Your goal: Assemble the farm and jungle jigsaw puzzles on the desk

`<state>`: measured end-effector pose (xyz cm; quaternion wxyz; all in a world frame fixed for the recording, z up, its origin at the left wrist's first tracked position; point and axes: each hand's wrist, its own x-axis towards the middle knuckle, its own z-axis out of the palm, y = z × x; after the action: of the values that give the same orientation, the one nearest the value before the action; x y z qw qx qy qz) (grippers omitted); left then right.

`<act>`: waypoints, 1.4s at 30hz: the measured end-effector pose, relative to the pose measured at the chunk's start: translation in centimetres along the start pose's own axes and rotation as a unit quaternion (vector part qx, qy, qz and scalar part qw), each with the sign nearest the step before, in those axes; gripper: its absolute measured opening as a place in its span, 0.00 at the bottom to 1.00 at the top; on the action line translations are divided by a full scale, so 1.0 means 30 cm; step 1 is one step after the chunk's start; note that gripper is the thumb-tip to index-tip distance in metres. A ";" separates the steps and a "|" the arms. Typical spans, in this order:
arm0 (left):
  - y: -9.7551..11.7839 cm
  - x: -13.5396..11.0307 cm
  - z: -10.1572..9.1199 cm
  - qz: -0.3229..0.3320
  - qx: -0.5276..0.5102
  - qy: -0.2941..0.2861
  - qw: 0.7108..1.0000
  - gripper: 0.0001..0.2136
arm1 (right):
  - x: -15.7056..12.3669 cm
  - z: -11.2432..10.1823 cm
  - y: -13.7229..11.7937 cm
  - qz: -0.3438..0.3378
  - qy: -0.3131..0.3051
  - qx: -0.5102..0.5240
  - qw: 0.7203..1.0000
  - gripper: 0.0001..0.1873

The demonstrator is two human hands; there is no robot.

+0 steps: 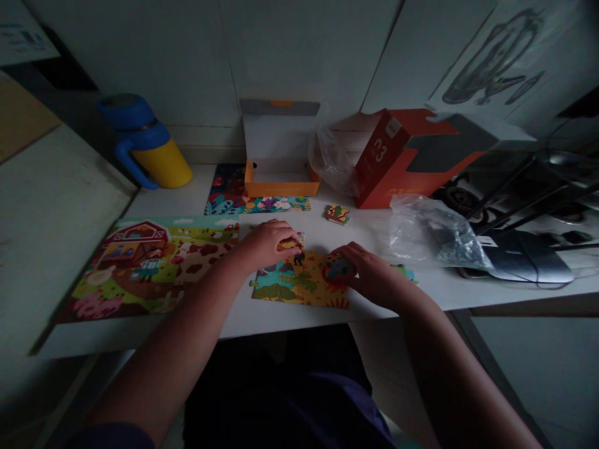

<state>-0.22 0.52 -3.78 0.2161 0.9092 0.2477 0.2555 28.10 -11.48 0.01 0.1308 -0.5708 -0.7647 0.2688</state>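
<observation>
A partly assembled jigsaw puzzle (299,288) with orange, green and blue animal scenery lies flat on the white table. Over its upper left edge, my left hand (272,245) pinches a puzzle piece (289,244), which the fingers mostly cover. My right hand (367,272) curls at the right edge, thumb and fingers around a puzzle piece with a grey-blue animal (337,269). Whether that piece is lifted or joined I cannot tell. Behind the hands sits a small stack of puzzle pieces (337,214). Another piece (406,272) shows partly beyond my right wrist.
A farm picture (159,268) lies at left, with a blue and yellow flask (161,159) behind it. Towards the wall are an open orange box (281,188) on a dark picture sheet (222,190), a red box (397,162) and clear plastic bags (433,234). Dark electronics (521,259) occupy the right.
</observation>
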 end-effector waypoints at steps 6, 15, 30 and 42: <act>0.003 -0.003 0.009 0.000 -0.004 -0.018 1.000 0.08 | 0.004 0.006 0.024 0.027 0.014 0.057 0.998 0.09; -0.002 -0.001 0.018 0.037 0.008 -0.032 0.999 0.06 | -0.019 -0.002 0.008 0.064 0.018 0.051 0.996 0.10; 0.258 -0.029 0.038 0.146 0.069 -0.114 0.980 0.08 | -0.041 0.025 -0.006 0.067 0.071 0.064 0.993 0.07; 0.407 -0.274 0.100 -0.063 0.108 -0.073 0.989 0.21 | 0.011 0.034 0.018 0.123 0.123 0.141 0.975 0.13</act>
<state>-0.48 -14.47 -2.70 0.1493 0.9262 0.3140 0.1462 27.92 -11.32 -1.16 0.2690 -0.6650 -0.6210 0.3157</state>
